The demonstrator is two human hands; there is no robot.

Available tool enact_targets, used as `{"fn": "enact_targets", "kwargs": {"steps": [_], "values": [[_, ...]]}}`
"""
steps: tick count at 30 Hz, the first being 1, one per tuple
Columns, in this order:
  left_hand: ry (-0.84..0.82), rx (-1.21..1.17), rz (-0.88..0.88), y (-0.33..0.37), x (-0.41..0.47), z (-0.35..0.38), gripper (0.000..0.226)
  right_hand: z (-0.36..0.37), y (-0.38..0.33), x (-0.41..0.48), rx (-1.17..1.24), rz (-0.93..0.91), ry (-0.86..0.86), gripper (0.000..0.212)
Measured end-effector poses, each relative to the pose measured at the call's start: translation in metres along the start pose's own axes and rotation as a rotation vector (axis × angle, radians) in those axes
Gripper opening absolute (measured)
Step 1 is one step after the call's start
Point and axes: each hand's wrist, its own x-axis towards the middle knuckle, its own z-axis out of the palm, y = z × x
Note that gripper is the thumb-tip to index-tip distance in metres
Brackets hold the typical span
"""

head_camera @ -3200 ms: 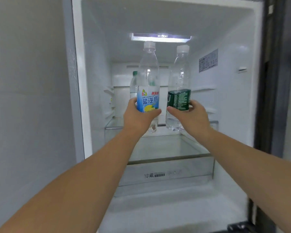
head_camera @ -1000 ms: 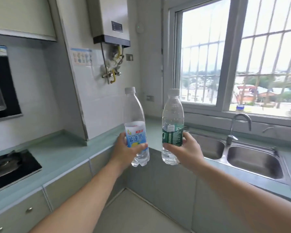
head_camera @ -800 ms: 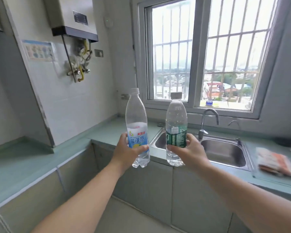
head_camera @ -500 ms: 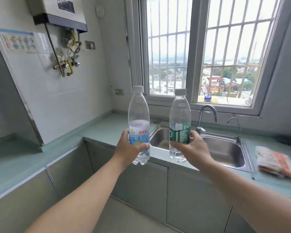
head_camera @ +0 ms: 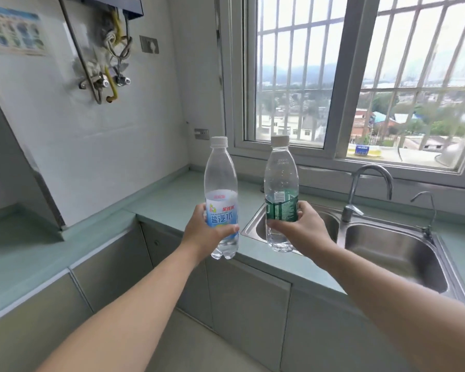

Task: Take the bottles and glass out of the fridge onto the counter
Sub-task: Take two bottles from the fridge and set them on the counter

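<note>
Forearms: both bare, reaching in from 7 and 5 o'clock toward the middle of the view.
Left hand point(head_camera: 203, 233): grip closed around the blue-label bottle point(head_camera: 221, 196), fingers wrapped over the lower part of the label.
Right hand point(head_camera: 304, 230): grip closed around the green-label bottle point(head_camera: 281, 193), thumb and fingers on the green band.
Blue-label bottle: clear plastic, white cap, near upright, held in the air in front of the table point(head_camera: 172, 202) edge, at 9 o'clock of the other bottle.
Green-label bottle: clear plastic, white cap, tilted slightly, held in the air just before the sink point(head_camera: 387, 253), the two bottles apart.
Table: pale green top, running along two walls and meeting in a corner at 12 o'clock of the hands.
Sink: double steel bowl at 3 o'clock of the bottles, faucet point(head_camera: 365, 183) behind it.
Window point(head_camera: 333, 84): barred, behind the sink, buildings beyond.
Wall at 10 o'clock: pipes point(head_camera: 105, 76) under a heater.
</note>
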Motion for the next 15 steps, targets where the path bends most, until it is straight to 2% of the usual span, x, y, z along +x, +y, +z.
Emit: {"fn": "enact_targets", "kwargs": {"steps": [4, 8, 15], "values": [[0.034, 0.008, -0.045, -0.036, 0.069, -0.027, 0.06, 0.051, -0.005, 0.068, -0.007, 0.038, -0.008, 0.044], [0.033, 0.052, -0.086, -0.068, 0.135, -0.051, 0.057, 0.096, -0.004, 0.128, -0.06, 0.075, -0.02, 0.052], [0.002, 0.076, -0.139, -0.101, 0.23, -0.06, 0.059, 0.144, 0.008, 0.226, -0.108, 0.123, -0.011, 0.055]]}}
